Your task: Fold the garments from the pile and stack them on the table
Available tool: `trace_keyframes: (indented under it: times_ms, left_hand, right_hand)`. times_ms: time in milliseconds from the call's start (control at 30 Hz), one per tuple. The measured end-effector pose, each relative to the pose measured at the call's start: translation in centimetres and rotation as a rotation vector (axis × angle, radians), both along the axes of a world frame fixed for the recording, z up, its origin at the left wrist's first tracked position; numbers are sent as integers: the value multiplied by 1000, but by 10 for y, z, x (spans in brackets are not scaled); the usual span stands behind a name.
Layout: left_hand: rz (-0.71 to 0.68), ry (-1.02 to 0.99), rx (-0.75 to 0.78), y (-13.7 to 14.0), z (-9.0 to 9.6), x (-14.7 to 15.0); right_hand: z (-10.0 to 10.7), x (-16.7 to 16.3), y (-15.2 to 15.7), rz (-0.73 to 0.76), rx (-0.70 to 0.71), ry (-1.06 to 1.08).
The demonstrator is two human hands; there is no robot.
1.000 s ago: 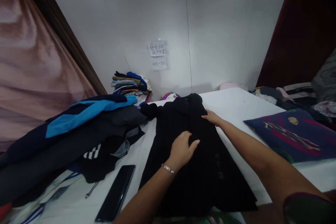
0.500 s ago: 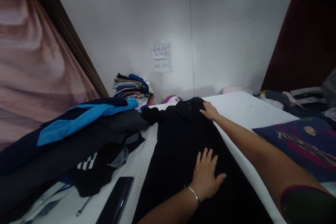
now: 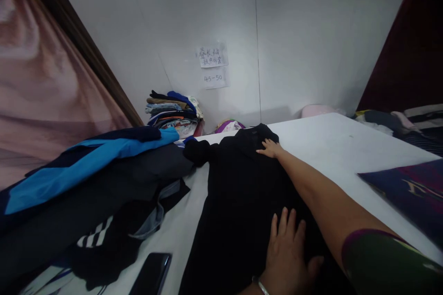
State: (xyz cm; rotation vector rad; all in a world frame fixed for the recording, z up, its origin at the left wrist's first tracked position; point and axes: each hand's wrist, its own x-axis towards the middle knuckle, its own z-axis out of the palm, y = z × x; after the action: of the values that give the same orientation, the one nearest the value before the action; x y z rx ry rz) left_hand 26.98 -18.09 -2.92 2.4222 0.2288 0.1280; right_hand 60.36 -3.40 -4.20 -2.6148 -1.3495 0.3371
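Note:
A black long garment [image 3: 238, 193] with a collar at its far end lies spread out over the white table. My left hand [image 3: 286, 256], with a silver bracelet at the wrist, rests palm down on its near part, fingers spread and thumb to the right. Farther off, my right hand [image 3: 270, 148] lies on the garment just below the collar at the right shoulder, its fingers apart. Neither hand grips anything. The left sleeve [image 3: 198, 152] is bunched beside the shoulder, and the lower end of the garment runs out of view.
Left of the garment lies a heap of dark clothes [image 3: 138, 173] with a bright blue piece [image 3: 114, 147]; a phone [image 3: 151, 274] is near it. Folded clothes [image 3: 173, 113] are stacked by the wall. A navy patterned garment [image 3: 398, 186] lies on the white table [image 3: 321, 147] at right.
My right hand has slid inward from the garment's right shoulder edge. My left hand has come nearer and to the right over the cloth. The view has shifted slightly.

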Motion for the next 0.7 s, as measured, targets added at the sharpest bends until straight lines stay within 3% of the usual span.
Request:
trace_keyframes:
  times_ms: [333,533,700]
  left_hand:
    - [13,-57,22,0,-7,-1]
    - [8,-58,49,-1,-4,0]
    - [9,-49,126,-1,-2,2]
  right_hand:
    - [26,-15,-30,-70,67,-8]
    - [9,-44,-74,-23,108,-45]
    - [13,-55,-81,-41,57,-3]
